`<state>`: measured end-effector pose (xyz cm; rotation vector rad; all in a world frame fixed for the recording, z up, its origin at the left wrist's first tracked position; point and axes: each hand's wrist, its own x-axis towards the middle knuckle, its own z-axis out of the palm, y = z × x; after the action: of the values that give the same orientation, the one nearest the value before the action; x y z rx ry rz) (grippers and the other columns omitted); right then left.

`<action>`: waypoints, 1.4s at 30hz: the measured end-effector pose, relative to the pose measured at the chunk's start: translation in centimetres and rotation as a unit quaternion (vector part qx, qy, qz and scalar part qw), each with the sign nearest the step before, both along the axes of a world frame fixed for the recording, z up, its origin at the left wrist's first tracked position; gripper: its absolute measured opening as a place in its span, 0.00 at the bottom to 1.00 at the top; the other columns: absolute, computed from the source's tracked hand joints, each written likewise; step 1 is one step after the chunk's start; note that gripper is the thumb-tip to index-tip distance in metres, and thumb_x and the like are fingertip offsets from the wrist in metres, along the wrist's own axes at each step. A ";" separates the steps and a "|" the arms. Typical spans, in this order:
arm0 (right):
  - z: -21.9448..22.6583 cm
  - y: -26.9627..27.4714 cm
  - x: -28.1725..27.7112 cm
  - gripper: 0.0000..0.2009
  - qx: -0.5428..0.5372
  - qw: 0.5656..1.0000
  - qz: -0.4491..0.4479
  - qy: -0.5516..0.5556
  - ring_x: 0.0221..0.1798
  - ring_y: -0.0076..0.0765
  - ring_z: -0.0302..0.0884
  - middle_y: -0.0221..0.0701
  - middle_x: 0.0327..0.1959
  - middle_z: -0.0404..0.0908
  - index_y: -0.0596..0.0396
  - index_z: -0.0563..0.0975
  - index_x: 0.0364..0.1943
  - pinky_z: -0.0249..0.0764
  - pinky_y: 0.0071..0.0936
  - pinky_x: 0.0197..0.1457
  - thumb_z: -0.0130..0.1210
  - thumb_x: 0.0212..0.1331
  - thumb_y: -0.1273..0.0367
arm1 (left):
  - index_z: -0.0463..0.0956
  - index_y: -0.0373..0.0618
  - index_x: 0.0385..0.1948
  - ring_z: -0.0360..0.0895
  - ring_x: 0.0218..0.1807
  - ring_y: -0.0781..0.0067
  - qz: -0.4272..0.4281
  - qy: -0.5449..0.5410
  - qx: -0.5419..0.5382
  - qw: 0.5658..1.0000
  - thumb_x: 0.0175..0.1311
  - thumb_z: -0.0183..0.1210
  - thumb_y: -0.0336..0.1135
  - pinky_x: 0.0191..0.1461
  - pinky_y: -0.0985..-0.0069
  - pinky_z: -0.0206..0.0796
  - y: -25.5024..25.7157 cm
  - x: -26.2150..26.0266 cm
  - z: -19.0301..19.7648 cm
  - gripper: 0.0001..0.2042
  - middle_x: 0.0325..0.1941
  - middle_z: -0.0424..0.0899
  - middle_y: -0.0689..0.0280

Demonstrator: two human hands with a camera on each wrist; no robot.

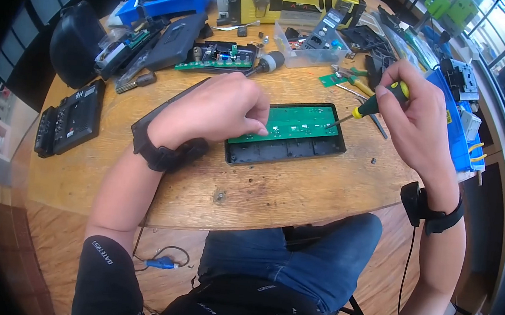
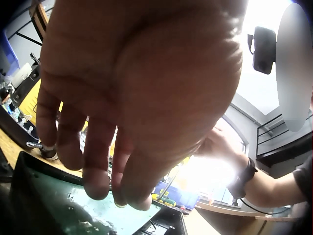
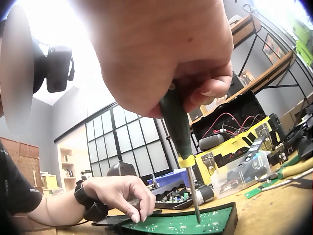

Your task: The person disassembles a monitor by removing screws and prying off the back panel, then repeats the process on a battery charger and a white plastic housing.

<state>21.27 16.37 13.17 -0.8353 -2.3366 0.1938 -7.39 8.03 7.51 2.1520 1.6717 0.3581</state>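
Observation:
A green circuit board (image 1: 298,120) lies inside a black rectangular housing (image 1: 283,151) on the table. My right hand (image 1: 414,109) grips a green and yellow screwdriver (image 1: 386,99); its tip meets the right part of the board, and in the right wrist view the screwdriver (image 3: 177,122) stands nearly upright. Over the board's left end is my left hand (image 1: 214,108), palm down with fingers bent downward. In the left wrist view the fingers (image 2: 95,181) hang relaxed over the board (image 2: 88,210); whether they touch it I cannot tell.
Behind the housing lie another circuit board (image 1: 216,66), a clear plastic box (image 1: 311,57) and pliers (image 1: 354,77). A black device (image 1: 74,117) lies at the left. Blue trays (image 1: 167,0) stand at the back left and far right. A yellow toolbox (image 1: 249,5) stands behind.

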 end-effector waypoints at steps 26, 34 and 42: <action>0.2 -0.6 -0.8 0.10 0.114 0.988 -0.032 -0.096 0.26 0.51 0.77 0.38 0.19 0.76 0.54 0.76 0.36 0.69 0.44 0.34 0.63 0.66 0.63 | 0.89 0.40 0.33 0.85 0.35 0.55 0.016 0.026 0.034 0.999 0.62 0.72 0.35 0.42 0.64 0.74 -0.9 -3.1 1.3 0.08 0.31 0.89 0.55; 1.3 -0.6 -1.7 0.08 -0.018 0.996 0.031 -0.084 0.24 0.48 0.74 0.39 0.18 0.74 0.55 0.76 0.38 0.65 0.41 0.31 0.61 0.68 0.66 | 0.90 0.38 0.33 0.85 0.31 0.58 0.170 0.115 -0.022 0.979 0.58 0.75 0.36 0.39 0.64 0.74 -3.3 -9.2 2.6 0.10 0.27 0.88 0.54; 1.0 0.6 -0.7 0.08 0.020 0.993 0.086 -0.078 0.21 0.47 0.71 0.40 0.18 0.73 0.55 0.76 0.40 0.64 0.41 0.29 0.59 0.68 0.66 | 0.90 0.41 0.30 0.87 0.38 0.53 0.237 0.220 -0.042 0.945 0.53 0.78 0.41 0.44 0.61 0.76 -2.8 -9.9 2.0 0.12 0.30 0.89 0.53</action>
<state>20.52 16.98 14.20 -0.6496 -2.5517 0.1592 -17.30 5.20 9.52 1.8359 2.4106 -0.0806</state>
